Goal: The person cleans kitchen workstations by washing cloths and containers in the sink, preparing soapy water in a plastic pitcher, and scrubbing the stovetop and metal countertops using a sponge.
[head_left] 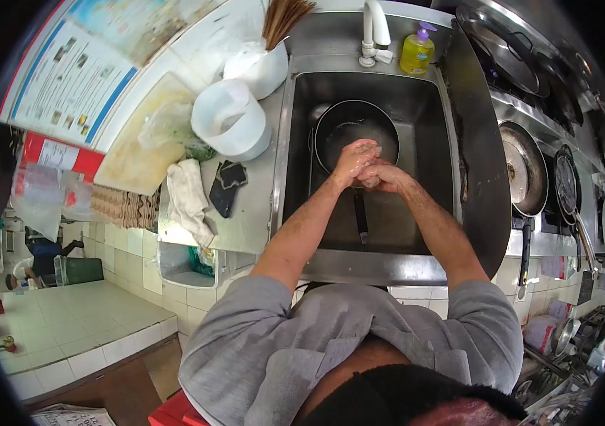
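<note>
My left hand [354, 160] and my right hand [386, 175] are pressed together over the near rim of a dark frying pan [345, 131]. Their fingers are closed against each other and look wet. A small pale patch shows between the fingers, but I cannot make out whether it is an object or lather. The pan sits in the steel sink [416, 220], and its black handle [361, 216] points towards me below my hands. Behind the sink stand a white tap [375, 32] and a pump bottle of yellow liquid soap [417, 50].
Left of the sink are white plastic containers [230, 121], a cloth [187, 199], dark scouring pads [229, 186] and a cutting board [128, 153]. On the right, a frying pan [525, 170] rests on the stove beside other pans. A bin [187, 268] stands below the left counter.
</note>
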The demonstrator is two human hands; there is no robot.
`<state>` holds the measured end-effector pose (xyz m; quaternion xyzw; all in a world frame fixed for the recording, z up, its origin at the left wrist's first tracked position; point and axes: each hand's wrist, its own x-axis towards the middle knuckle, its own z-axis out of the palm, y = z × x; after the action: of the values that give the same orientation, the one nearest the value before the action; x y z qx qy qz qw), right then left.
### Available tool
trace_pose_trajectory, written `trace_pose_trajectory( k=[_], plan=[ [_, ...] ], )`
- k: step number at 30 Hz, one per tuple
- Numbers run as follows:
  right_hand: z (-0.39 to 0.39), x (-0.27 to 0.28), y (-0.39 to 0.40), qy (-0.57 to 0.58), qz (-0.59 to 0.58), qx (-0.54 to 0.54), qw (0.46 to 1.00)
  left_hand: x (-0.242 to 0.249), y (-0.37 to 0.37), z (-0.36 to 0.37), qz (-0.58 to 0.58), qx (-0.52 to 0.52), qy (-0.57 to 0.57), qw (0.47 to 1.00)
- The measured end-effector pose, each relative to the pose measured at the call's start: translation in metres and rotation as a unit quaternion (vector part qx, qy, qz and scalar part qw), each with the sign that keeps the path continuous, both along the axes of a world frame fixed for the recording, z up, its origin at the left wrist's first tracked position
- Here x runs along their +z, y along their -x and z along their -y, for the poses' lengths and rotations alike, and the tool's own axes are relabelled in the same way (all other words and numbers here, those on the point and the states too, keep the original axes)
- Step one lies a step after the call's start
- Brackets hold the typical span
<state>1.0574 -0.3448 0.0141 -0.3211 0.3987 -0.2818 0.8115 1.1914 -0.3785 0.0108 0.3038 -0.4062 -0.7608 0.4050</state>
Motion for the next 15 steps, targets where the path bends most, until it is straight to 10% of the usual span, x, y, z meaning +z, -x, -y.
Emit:
trace_pose_trajectory(
  k=[9,11,15],
  plan=[
    [-0.066,-0.006,-0.069,0.156,-0.344,-0.075,0.923,0.008,-0.02,-0.051,0.183,0.034,0.032,0.982],
    [-0.076,-0.034,-0.078,0.286,-0.528,-0.08,0.796,-0.007,-0.029,-0.056,0.35,0.041,0.196,0.915],
    [-0.106,0.027,-0.12,0.189,-0.639,-0.017,0.745,-0.021,-0.045,-0.063,0.387,0.032,0.288,0.875]
  ],
)
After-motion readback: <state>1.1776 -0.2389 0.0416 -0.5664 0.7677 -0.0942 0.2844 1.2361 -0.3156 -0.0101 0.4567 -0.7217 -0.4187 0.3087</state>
